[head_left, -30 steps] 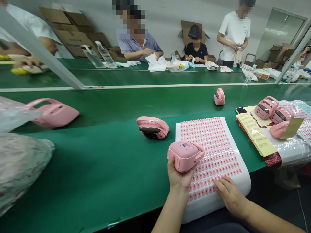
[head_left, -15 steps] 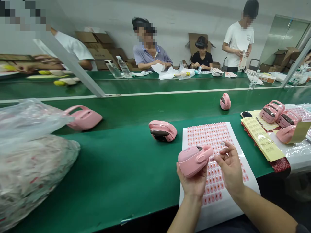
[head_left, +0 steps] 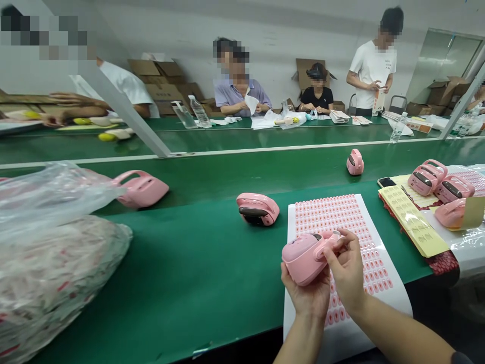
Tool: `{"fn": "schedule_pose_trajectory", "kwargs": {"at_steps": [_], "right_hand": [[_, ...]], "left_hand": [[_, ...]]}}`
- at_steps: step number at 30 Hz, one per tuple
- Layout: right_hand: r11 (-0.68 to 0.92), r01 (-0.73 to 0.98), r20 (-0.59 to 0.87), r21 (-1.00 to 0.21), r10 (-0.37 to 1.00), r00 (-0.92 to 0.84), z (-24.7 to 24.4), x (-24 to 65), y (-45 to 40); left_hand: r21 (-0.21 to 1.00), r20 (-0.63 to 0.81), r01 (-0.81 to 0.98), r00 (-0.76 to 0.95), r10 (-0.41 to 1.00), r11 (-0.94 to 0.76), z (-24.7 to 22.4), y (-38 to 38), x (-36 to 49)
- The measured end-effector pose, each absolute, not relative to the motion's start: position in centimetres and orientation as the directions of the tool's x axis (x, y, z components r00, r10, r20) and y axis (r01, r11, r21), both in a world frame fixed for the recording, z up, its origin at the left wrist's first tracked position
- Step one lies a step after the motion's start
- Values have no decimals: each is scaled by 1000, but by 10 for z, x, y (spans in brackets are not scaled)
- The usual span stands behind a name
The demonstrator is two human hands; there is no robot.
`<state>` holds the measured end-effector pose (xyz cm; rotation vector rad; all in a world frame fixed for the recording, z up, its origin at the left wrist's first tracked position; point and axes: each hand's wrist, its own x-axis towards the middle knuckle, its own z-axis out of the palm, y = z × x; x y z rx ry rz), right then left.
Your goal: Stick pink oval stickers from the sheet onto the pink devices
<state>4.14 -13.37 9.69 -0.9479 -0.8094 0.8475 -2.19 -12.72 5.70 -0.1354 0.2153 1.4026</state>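
My left hand (head_left: 308, 298) is wrapped under a pink device (head_left: 305, 260) with a handle, holding it above a white sheet (head_left: 341, 341) of small pink oval stickers. At the handle on the device's right side, the bent fingers of my right hand (head_left: 346, 263) touch the pink plastic. A small pale piece (head_left: 336, 233) shows at those fingertips, too small to identify. Another pink device (head_left: 258, 209) with a dark panel lies on the green table just beyond the sheet's left corner.
A plastic bag (head_left: 60, 283) fills the left side, with a pink device (head_left: 142, 189) behind it. One pink device (head_left: 355, 163) stands farther back. Yellow sticker sheets (head_left: 415, 222) and pink devices (head_left: 427, 178) lie right. People sit and stand across the green table (head_left: 189, 273).
My right hand has moved left from beside the device onto its handle, bringing the small pale piece against it. The whole view has shifted slightly.
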Motion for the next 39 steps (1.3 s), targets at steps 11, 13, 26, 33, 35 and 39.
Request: {"fn": "schedule_pose_trajectory", "kwargs": {"at_steps": [11, 13, 26, 33, 35, 39], "right_hand": [[614, 502, 784, -609, 561, 264, 79, 52, -136], [689, 586, 878, -426, 471, 84, 77, 60, -135], [608, 397, 674, -687, 738, 37, 106, 85, -121], [395, 265, 430, -880, 898, 92, 84, 77, -119], [359, 366, 429, -859, 894, 128, 66, 91, -124], [340, 726, 453, -598, 891, -44, 19, 116, -142]], "left_hand": [[20, -310, -983, 170, 935, 185, 68, -135, -23], [-21, -275, -975, 220, 936, 223, 67, -135, -24], [29, -245, -982, 172, 954, 185, 71, -130, -28], [57, -186, -981, 171, 968, 184, 70, -133, -29], [76, -173, -977, 181, 968, 197, 66, -132, -33], [130, -216, -977, 137, 967, 168, 60, -126, -42]]}}
